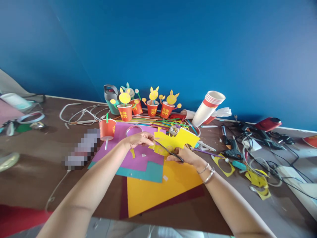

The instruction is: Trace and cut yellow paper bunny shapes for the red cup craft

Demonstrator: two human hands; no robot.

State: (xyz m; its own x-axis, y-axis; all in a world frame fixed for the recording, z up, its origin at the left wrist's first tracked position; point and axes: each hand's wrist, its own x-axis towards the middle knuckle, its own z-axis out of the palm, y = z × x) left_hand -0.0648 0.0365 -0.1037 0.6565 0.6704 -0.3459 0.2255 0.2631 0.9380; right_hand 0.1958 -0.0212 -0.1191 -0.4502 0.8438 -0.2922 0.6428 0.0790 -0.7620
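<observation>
My left hand (138, 138) pinches the left edge of a yellow paper piece (177, 140) held just above the table. My right hand (184, 155), with bracelets on the wrist, grips black scissors (169, 152) whose blades reach into the paper's lower edge. Under both hands lie stacked coloured sheets: purple (128, 155), teal (148, 173), yellow (158, 188) and dark red (188, 195). A red paper cup (107, 129) with a green straw stands left of my left hand.
Several red cups with yellow paper animals (148, 105) line the blue wall, beside a stack of paper cups (208, 105) and scattered straws (160, 122). Cables, a glue gun (232, 152) and yellow scraps (257, 181) clutter the right. A tape roll (31, 117) lies left.
</observation>
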